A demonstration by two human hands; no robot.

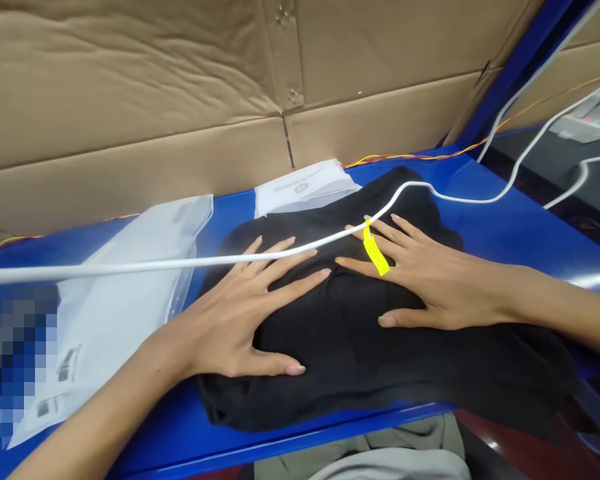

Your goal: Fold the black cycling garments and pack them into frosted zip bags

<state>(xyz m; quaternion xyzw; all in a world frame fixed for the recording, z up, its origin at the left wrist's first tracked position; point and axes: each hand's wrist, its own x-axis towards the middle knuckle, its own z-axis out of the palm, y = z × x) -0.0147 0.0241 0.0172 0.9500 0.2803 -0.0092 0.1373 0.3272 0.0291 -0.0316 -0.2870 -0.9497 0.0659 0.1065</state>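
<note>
A black piece of clothing [330,340] lies partly folded on the blue table, and its right end hangs past the front edge. My left hand [245,313] rests flat on its left part, fingers spread. On its right part lies my right hand [425,277], palm down with the fingers apart. Neither hand grips the cloth. A white cable [240,259] with a yellow tag [376,255] crosses in front of the view, over the fingers. What kind of garment it is, I cannot tell.
A white plastic mailer bag [125,280] with barcode labels lies at the left. Another white printed bag [300,188] is behind the garment. Cardboard panels [180,80] line the back of the blue table [470,180]. Red and yellow wires [405,157] run along the rear edge.
</note>
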